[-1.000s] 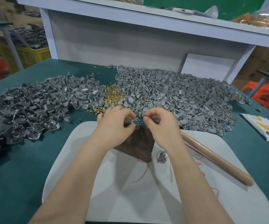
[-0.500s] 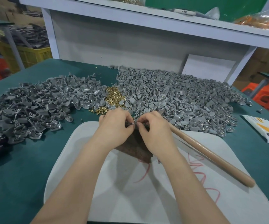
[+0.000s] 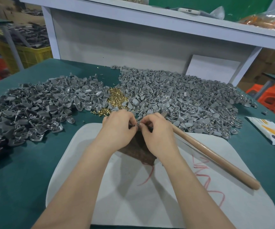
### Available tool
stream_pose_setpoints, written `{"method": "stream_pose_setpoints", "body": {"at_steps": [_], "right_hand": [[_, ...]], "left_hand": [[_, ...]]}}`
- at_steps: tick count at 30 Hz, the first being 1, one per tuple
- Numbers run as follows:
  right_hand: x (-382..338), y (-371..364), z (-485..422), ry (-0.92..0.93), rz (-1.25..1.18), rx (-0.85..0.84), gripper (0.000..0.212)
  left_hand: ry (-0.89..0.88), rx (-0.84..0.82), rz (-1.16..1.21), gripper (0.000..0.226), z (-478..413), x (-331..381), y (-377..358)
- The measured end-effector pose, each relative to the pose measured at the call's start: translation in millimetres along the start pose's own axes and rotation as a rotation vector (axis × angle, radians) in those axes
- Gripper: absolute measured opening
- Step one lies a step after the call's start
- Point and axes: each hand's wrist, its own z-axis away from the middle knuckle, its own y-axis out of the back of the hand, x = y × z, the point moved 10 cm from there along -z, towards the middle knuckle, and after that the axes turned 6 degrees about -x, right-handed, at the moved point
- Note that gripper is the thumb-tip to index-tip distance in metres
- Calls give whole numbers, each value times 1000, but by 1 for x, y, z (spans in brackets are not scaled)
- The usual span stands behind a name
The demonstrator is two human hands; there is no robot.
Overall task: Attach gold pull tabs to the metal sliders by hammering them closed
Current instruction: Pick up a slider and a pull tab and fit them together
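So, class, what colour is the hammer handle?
The hammer handle is light brown, seen best in the head view.

Table (image 3: 26,171) teal green. Sliders (image 3: 174,100) matte grey, two piles; tabs (image 3: 117,98) gold between them. Board (image 3: 133,204) at near edge white, red scribbles. Block (image 3: 143,154) on it mottled dark brown. Handle (image 3: 216,158) tan wood. Packet (image 3: 272,134) at right edge white, yellow print. Crate (image 3: 34,55) yellow, stools (image 3: 272,98) orange.

Hands (image 3: 117,129) mostly hide the tiny pinched part (image 3: 137,125).
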Motion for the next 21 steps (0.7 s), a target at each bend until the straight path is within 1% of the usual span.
{"method": "stream_pose_setpoints", "body": {"at_steps": [4,6,11,13,21], "right_hand": [[2,1,-1,-17,-9,-8,6],[-1,2,-2,-2,44,-20,6],[-24,-6,-12,74,445,-131,13],[-30,-8,-15,99,528,-157,15],[-18,-8,-14,33,403,-192,13]], "left_hand": [[0,-7,18,14,0,-1,0],[0,-12,19,14,-1,-1,-1],[-1,-30,-6,6,-3,-1,-3],[-8,-30,-20,6,-4,0,-3],[-6,-30,13,10,-3,0,-2]]}}
